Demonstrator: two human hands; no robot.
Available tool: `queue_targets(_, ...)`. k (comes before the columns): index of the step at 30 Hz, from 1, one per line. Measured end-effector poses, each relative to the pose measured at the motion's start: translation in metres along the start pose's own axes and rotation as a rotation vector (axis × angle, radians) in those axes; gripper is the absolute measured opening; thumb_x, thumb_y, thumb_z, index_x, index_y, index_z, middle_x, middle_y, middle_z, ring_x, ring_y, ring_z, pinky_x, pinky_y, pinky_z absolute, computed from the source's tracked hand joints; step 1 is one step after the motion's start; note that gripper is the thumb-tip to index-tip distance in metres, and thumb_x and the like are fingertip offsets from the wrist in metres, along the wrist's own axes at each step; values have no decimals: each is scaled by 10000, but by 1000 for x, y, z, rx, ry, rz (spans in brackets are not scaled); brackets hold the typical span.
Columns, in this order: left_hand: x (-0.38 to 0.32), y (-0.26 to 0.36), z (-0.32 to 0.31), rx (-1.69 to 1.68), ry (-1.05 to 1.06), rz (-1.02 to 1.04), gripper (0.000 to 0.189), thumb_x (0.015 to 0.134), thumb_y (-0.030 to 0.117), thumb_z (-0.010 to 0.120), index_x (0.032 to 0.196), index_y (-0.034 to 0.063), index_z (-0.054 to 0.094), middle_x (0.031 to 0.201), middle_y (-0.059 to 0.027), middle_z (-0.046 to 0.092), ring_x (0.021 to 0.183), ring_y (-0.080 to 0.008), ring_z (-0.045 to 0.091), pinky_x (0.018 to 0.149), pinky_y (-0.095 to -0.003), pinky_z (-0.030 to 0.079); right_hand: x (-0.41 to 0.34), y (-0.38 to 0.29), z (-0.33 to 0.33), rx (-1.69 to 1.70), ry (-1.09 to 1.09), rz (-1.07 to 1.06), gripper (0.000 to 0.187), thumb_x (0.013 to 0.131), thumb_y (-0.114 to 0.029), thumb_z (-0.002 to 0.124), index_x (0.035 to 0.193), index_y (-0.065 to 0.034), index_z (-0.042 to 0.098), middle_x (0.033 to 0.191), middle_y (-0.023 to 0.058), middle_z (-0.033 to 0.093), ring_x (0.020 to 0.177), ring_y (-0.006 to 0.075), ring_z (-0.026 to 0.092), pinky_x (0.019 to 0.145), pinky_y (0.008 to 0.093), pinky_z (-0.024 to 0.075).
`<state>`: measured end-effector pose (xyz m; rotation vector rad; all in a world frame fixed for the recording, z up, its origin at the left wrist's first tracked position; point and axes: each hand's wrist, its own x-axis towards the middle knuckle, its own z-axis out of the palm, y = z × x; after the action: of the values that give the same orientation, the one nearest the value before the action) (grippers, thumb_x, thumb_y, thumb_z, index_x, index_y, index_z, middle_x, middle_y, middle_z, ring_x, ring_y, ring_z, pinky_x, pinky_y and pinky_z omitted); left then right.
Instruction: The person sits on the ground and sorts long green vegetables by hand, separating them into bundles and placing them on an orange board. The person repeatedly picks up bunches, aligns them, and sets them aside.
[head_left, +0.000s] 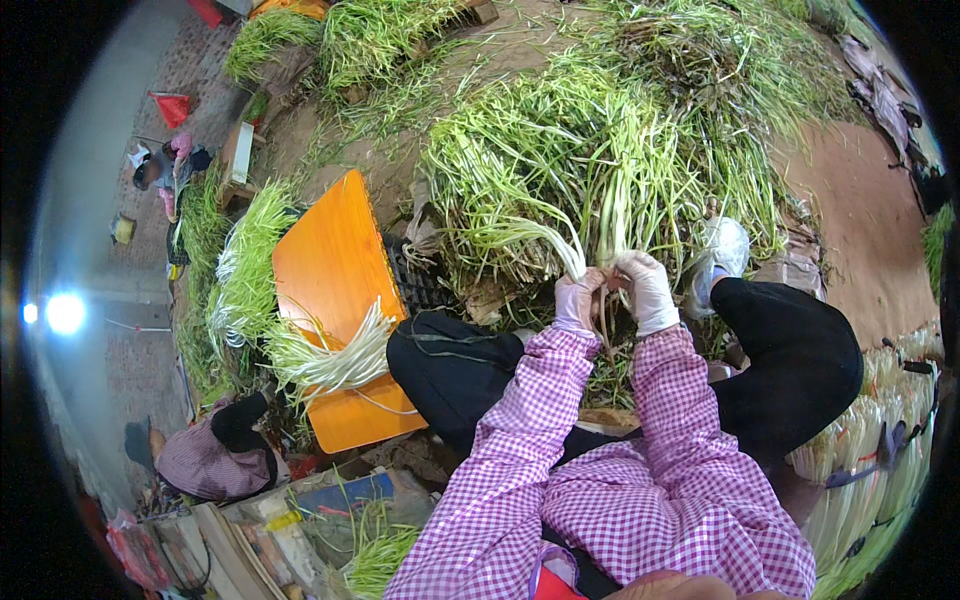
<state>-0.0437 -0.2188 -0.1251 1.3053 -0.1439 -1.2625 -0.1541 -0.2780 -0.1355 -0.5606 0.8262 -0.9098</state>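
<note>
My left hand (579, 298), in a whitish glove with bare fingertips, is closed around the white stems of a small bunch of leafy green stalks (551, 238), whose leaves fan out to the left. Close beside it, my right hand (646, 289), in a whitish glove, pinches the base of another stalk (616, 217) that points up over the pile. Thin strands hang below the fingers. The large heap of green stalks (517, 157) lies just beyond both hands. A bundle of white-stemmed stalks (349, 352) rests on an orange board (337, 255) left of my knee.
Finished-looking upright bundles of pale stalks (862, 450) stand at the lower right. A brown mat (855, 217) lies at the right. Two other people, one in a striped top (214, 457) and one in pink sleeves (169, 172), are at the left among more stalks (255, 262).
</note>
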Motion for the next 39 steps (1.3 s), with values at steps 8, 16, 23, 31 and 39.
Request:
queue_targets(8, 11, 0, -23, -18, 98, 53, 112, 776, 64, 634, 866, -1, 620, 825, -98, 664, 561, -95, 596, 328, -172, 343, 6, -19, -13, 237, 87, 38, 147, 815, -166, 596, 869, -29, 600, 703, 19, 584, 597, 112, 548, 579, 271, 508)
queue_targets(16, 7, -1, -17, 2, -82, 82, 213, 792, 165, 656, 912, -8, 625, 780, -68, 656, 468, -61, 520, 345, -164, 331, -3, 8, -9, -219, -26, 136, 117, 793, -152, 646, 859, -56, 637, 736, -6, 625, 580, 64, 531, 528, 187, 405)
queue_targets(23, 1, -3, -34, 81, -164, -37, 293, 791, 276, 663, 888, 2, 627, 598, -24, 596, 338, -40, 362, 311, -173, 229, 19, -13, -27, 60, 239, -55, 99, 804, -119, 586, 779, -31, 625, 636, 15, 577, 487, 93, 515, 447, 205, 431)
queue_targets(31, 23, -46, -65, 708, 171, 106, 177, 828, 197, 554, 870, 25, 560, 710, -117, 616, 600, -222, 606, 513, -348, 461, 52, -70, -53, 209, 299, -157, 108, 833, -89, 548, 842, 0, 609, 675, 35, 570, 557, 129, 537, 452, 233, 474)
queue_targets(39, 4, -17, -56, 1251, 171, 31, 505, 740, 414, 658, 1062, 39, 551, 921, -158, 627, 877, -312, 594, 741, -402, 453, 65, -112, -63, 306, 348, -145, 100, 801, -53, 606, 859, 29, 610, 714, 83, 593, 555, 153, 539, 476, 228, 457)
